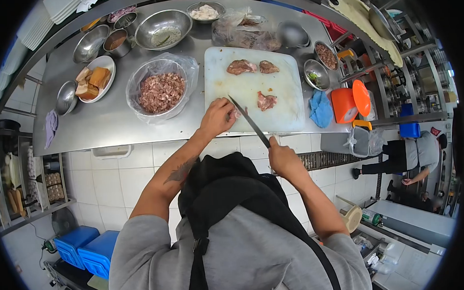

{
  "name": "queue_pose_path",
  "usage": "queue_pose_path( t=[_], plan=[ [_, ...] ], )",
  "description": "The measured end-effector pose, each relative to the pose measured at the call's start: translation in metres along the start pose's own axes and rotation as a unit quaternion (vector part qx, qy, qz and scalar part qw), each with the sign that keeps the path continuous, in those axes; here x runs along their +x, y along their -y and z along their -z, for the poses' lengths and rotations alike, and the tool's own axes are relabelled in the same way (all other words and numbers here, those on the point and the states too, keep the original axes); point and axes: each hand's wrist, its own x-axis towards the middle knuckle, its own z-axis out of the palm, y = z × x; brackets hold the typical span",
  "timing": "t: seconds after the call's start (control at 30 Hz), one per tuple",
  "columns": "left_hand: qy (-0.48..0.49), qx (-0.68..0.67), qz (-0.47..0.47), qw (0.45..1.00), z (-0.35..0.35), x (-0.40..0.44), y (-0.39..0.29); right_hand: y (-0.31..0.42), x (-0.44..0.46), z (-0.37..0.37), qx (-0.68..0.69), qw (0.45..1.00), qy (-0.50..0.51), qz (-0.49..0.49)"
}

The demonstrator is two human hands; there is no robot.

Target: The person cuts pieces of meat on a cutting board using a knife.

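Observation:
A white cutting board (pixel 287 117) lies on the steel table. On its lower left edge my left hand (pixel 218 116) is closed on a small piece of meat (pixel 235 114). My right hand (pixel 284 158) grips the handle of a long knife (pixel 253 125), whose blade slants up and left over the board, its tip just right of my left fingers. Two browned meat pieces (pixel 241 67) (pixel 268 67) lie near the board's top, and a pinkish piece (pixel 267 101) lies right of the blade. Left of the board, a plastic-lined bowl (pixel 131 93) holds chopped meat (pixel 162 92).
Several metal bowls (pixel 163 30) and a plate (pixel 110 77) of yellowish blocks stand at left and back. A bagged item (pixel 246 32) lies behind the board. At right are a blue cloth (pixel 320 109) and an orange scale (pixel 344 105). Another person (pixel 415 154) is far right.

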Motion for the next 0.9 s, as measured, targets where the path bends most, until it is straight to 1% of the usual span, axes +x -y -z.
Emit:
queue_pose_path(
  t=[0.07,0.1,0.17,0.2,0.23,0.27,0.37,0.43,0.47,0.5,0.57,0.67,0.73,0.8,0.9],
  plan=[
    [0.008,-0.007,0.004,1.000,-0.001,0.004,0.003,-0.005,0.006,-0.021,0.021,1.000,0.008,0.001],
    [0.019,-0.013,0.003,1.000,-0.001,0.004,0.005,-0.017,0.022,-0.048,0.050,0.998,-0.018,0.025],
    [0.030,-0.015,0.000,0.999,0.000,0.006,0.006,-0.011,0.031,-0.048,0.050,0.998,-0.033,0.034],
    [0.009,-0.028,-0.003,1.000,0.001,0.007,0.006,-0.007,0.036,-0.047,0.051,0.997,-0.049,0.042],
    [-0.005,-0.046,-0.004,0.999,0.001,0.002,0.002,-0.008,0.041,-0.047,0.040,0.998,-0.040,0.035],
    [-0.004,-0.046,-0.010,0.999,0.000,0.003,0.001,-0.011,0.040,-0.044,0.041,0.998,-0.046,0.033],
    [-0.034,-0.031,0.029,0.999,-0.001,-0.001,-0.001,-0.003,0.023,-0.015,0.011,0.999,-0.023,0.028],
    [0.004,-0.011,0.026,1.000,0.000,0.000,-0.001,0.001,0.007,-0.008,0.009,1.000,-0.001,0.016],
    [0.003,-0.011,0.028,1.000,0.001,0.001,-0.002,0.001,0.004,-0.006,0.007,1.000,0.017,0.002],
    [-0.005,-0.011,0.017,1.000,0.000,0.001,0.000,-0.005,0.013,-0.021,0.007,1.000,0.018,0.002],
    [-0.008,-0.014,0.005,1.000,-0.004,-0.002,-0.001,-0.019,0.035,-0.065,0.060,0.997,-0.031,0.036],
    [-0.007,-0.023,0.002,1.000,0.001,-0.007,0.002,0.001,0.041,-0.041,0.040,0.998,-0.033,0.025],
    [-0.029,-0.029,-0.008,0.999,0.001,-0.002,0.002,0.003,0.040,-0.019,0.043,0.998,-0.040,0.037],
    [-0.027,-0.023,-0.011,0.999,0.001,-0.003,0.000,0.008,0.026,-0.004,0.010,1.000,0.008,0.022],
    [-0.016,-0.012,-0.010,1.000,0.002,-0.004,0.001,0.013,0.004,0.003,0.005,1.000,0.023,0.003]
  ],
)
